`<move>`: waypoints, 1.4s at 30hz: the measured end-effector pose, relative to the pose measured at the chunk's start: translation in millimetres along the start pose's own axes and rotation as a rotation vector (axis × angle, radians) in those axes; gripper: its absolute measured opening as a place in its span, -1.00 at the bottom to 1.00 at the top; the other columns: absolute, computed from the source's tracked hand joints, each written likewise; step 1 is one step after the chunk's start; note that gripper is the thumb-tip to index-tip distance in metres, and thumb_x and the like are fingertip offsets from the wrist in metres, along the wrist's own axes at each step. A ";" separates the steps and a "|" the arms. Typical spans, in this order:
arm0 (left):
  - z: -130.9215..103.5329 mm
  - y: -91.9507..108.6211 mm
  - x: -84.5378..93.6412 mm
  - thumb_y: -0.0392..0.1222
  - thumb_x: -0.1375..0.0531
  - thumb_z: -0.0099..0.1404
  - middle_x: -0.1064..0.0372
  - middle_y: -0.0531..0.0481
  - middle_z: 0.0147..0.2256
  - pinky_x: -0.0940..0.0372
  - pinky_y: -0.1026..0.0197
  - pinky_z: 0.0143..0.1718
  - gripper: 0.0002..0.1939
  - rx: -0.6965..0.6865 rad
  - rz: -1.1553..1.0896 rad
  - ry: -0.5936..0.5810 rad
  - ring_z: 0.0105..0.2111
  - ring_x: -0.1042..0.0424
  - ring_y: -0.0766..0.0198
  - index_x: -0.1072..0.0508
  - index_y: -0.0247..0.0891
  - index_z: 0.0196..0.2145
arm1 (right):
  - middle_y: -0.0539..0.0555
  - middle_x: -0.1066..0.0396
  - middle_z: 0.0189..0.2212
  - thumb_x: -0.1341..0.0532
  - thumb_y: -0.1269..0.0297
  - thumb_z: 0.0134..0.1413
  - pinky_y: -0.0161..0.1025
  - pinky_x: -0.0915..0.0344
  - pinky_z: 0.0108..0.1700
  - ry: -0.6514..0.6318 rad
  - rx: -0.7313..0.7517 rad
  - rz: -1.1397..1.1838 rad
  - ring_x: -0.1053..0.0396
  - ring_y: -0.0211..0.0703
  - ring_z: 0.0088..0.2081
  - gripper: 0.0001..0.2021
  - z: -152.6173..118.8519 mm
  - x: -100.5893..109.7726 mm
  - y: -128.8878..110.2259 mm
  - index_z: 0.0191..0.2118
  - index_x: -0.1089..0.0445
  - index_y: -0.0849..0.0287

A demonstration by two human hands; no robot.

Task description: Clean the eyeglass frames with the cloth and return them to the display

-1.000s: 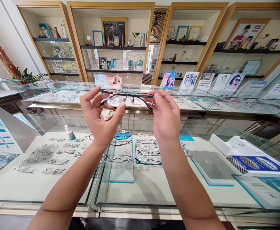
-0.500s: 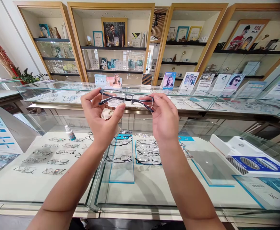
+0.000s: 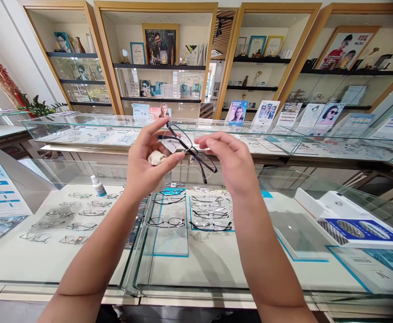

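Above the counter, my left hand grips a pair of dark-framed eyeglasses by one side, between thumb and fingers. The eyeglasses are tilted, their far end slanting down to the right, with the dark temples crossing the lenses. Tucked in the same palm is a crumpled whitish cloth. Close to the right of the frame, my right hand has loosely bent, stretched fingers and seems apart from the eyeglasses; its thumb is mostly hidden.
Below is a glass display counter holding rows of eyeglasses. A small white spray bottle stands at left, and a white-and-blue box lies at right. Another glass showcase runs across behind, with leaflet stands on top.
The eyeglasses have turned from level to a downward slant on the right. My right hand has let go of their right end. My left hand has shifted slightly right.
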State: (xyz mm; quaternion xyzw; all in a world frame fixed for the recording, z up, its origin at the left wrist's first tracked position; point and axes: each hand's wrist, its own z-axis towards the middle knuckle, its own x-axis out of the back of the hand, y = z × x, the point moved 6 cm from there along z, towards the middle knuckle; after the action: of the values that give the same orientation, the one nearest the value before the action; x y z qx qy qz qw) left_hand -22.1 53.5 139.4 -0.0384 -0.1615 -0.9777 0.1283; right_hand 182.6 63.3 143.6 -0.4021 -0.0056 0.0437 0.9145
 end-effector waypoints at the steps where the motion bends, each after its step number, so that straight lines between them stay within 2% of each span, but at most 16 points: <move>1: 1.1 -1.4 0.6 0.17 -0.49 0.29 -0.53 -0.16 0.14 -0.50 0.22 -0.32 -0.29 0.006 -0.007 -0.022 0.04 -0.58 0.07 -0.45 0.02 0.32 | -0.01 -0.69 -0.18 -0.36 0.21 0.24 -0.08 -0.46 0.14 -0.068 -0.033 -0.004 -0.58 -0.12 -0.06 -0.90 -0.1 -1.9 0.9 -0.30 -0.64 0.00; 3: 2.1 -3.5 2.5 0.16 -0.50 0.29 -0.55 -0.16 0.12 -0.51 0.22 -0.32 -0.27 0.013 -0.011 -0.030 0.03 -0.58 0.07 -0.45 0.02 0.33 | -0.01 -0.70 -0.17 -0.39 0.21 0.22 -0.09 -0.46 0.13 -0.146 -0.080 -0.002 -0.59 -0.12 -0.06 -0.91 -0.8 -3.4 3.1 -0.32 -0.65 0.01; 10: 0.3 -3.7 -0.9 0.11 -0.51 0.29 -0.58 -0.12 0.04 -0.49 0.24 -0.34 -0.25 0.025 -0.011 -0.107 -0.18 -0.58 0.21 -0.43 0.02 0.36 | -0.02 -0.68 -0.23 -0.43 0.14 0.21 -0.09 -0.39 0.13 -0.230 -0.160 0.023 -0.55 -0.11 -0.09 -0.89 -2.7 -7.4 9.5 -0.31 -0.65 0.01; 14: -0.4 -2.8 -0.9 0.12 -0.49 0.32 -0.58 -0.12 0.03 -0.49 0.24 -0.35 -0.27 0.017 -0.009 -0.139 -0.19 -0.58 0.21 -0.42 0.03 0.36 | -0.02 -0.68 -0.26 -0.45 0.16 0.19 -0.10 -0.38 0.11 -0.249 -0.211 0.076 -0.54 -0.13 -0.13 -0.90 -3.1 -9.8 11.8 -0.33 -0.67 0.02; 17: -1.3 -3.8 -4.1 0.13 -0.45 0.36 -0.54 -0.13 0.11 -0.49 0.24 -0.32 -0.24 0.032 -0.007 -0.156 -0.16 -0.58 0.22 -0.34 0.06 0.41 | 0.00 -0.68 -0.26 -0.47 0.13 0.17 -0.08 -0.39 0.14 -0.243 -0.217 0.087 -0.56 -0.12 -0.11 -0.87 -3.4 -10.9 12.0 -0.33 -0.68 0.03; 19: -1.9 -2.9 -5.4 0.14 -0.45 0.35 -0.45 -0.15 0.24 -0.49 0.24 -0.31 -0.17 0.033 -0.007 -0.095 -0.05 -0.57 0.17 -0.24 0.11 0.44 | 0.02 -0.70 -0.24 -0.48 0.12 0.15 -0.07 -0.42 0.14 -0.183 -0.181 0.064 -0.57 -0.10 -0.09 -0.86 -2.4 -8.0 10.8 -0.33 -0.68 0.03; 21: -3.5 1.1 -5.1 0.15 -0.47 0.32 -0.39 -0.15 0.29 -0.46 0.25 -0.34 -0.15 0.022 0.013 0.020 0.04 -0.54 0.13 -0.22 0.12 0.43 | 0.03 -0.71 -0.24 -0.49 0.11 0.14 -0.07 -0.46 0.07 -0.105 -0.138 0.019 -0.58 -0.10 -0.12 -0.86 -1.3 -3.9 9.8 -0.32 -0.69 0.04; 22: -4.8 4.4 -4.7 0.13 -0.48 0.31 -0.41 -0.14 0.25 -0.45 0.25 -0.35 -0.19 0.015 0.032 0.080 0.03 -0.53 0.13 -0.26 0.09 0.39 | 0.04 -0.71 -0.24 -0.49 0.11 0.13 -0.08 -0.49 0.02 -0.071 -0.117 -0.004 -0.58 -0.10 -0.14 -0.85 -0.8 -2.2 9.5 -0.32 -0.69 0.05; 24: -8.2 12.6 -5.1 0.05 -0.47 0.32 -0.51 -0.09 0.04 -0.42 0.23 -0.35 -0.42 0.008 0.088 0.160 -0.11 -0.54 0.19 -0.43 -0.01 0.22 | 0.05 -0.72 -0.23 -0.48 0.11 0.14 -0.08 -0.52 -0.05 -0.021 -0.072 -0.036 -0.59 -0.10 -0.17 -0.85 -0.3 -0.6 9.0 -0.32 -0.68 0.07; 26: -10.7 20.6 -7.7 -0.04 -0.44 0.37 -0.54 -0.01 -0.19 -0.40 0.20 -0.30 -0.73 0.025 0.146 0.159 -0.27 -0.50 0.26 -0.56 -0.10 -0.03 | 0.07 -0.73 -0.17 -0.46 0.14 0.18 -0.07 -0.55 -0.03 0.020 -0.015 -0.057 -0.62 -0.10 -0.15 -0.86 -1.0 -1.1 7.4 -0.30 -0.68 0.07; 28: -12.0 25.7 -11.0 -0.08 -0.40 0.41 -0.56 0.02 -0.31 -0.41 0.17 -0.26 -0.89 0.071 0.169 0.111 -0.34 -0.47 0.28 -0.63 -0.13 -0.20 | 0.09 -0.73 -0.08 -0.43 0.17 0.23 -0.05 -0.57 0.04 0.061 0.059 -0.104 -0.64 -0.07 -0.07 -0.89 -3.4 -3.9 3.8 -0.27 -0.68 0.06; 32: -12.6 23.3 -14.5 -0.08 -0.39 0.43 -0.68 0.00 -0.26 -0.49 0.15 -0.20 -0.88 0.245 0.085 0.036 -0.28 -0.59 0.22 -0.73 -0.11 -0.17 | 0.11 -0.71 -0.02 -0.37 0.23 0.33 0.03 -0.56 0.15 0.144 0.252 -0.324 -0.63 0.01 0.07 -0.90 -13.7 -16.1 -9.0 -0.21 -0.67 0.03; 35: -12.2 18.1 -14.5 -0.06 -0.41 0.40 -0.73 0.00 -0.19 -0.55 0.13 -0.10 -0.86 0.353 0.007 0.038 -0.17 -0.67 0.16 -0.76 -0.10 -0.17 | 0.11 -0.71 0.00 -0.32 0.27 0.38 0.10 -0.53 0.24 0.186 0.373 -0.457 -0.62 0.03 0.10 -0.87 -21.6 -26.7 -15.5 -0.20 -0.66 0.00; 39: -12.6 13.7 -14.0 -0.08 -0.44 0.36 -0.74 0.01 -0.20 -0.58 0.09 -0.02 -0.89 0.432 -0.050 0.059 -0.14 -0.69 0.12 -0.77 -0.11 -0.22 | 0.17 -0.69 0.05 -0.28 0.29 0.41 0.13 -0.52 0.26 0.200 0.444 -0.534 -0.62 0.05 0.13 -0.84 -26.6 -35.1 -14.9 -0.11 -0.66 0.03; 42: -13.6 11.0 -14.1 -0.07 -0.45 0.35 -0.73 0.01 -0.21 -0.59 0.06 0.01 -0.88 0.466 -0.057 0.053 -0.14 -0.69 0.10 -0.77 -0.12 -0.24 | 0.18 -0.68 0.08 -0.26 0.31 0.40 0.15 -0.52 0.28 0.184 0.439 -0.554 -0.61 0.07 0.15 -0.81 -28.2 -38.8 -13.2 -0.06 -0.65 0.03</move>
State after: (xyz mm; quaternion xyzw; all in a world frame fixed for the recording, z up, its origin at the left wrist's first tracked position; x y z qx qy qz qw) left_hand -6.0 42.4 128.3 0.0226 -0.3807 -0.9179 0.1100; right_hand 146.3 30.4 135.3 -0.1817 -0.0224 -0.2418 0.9529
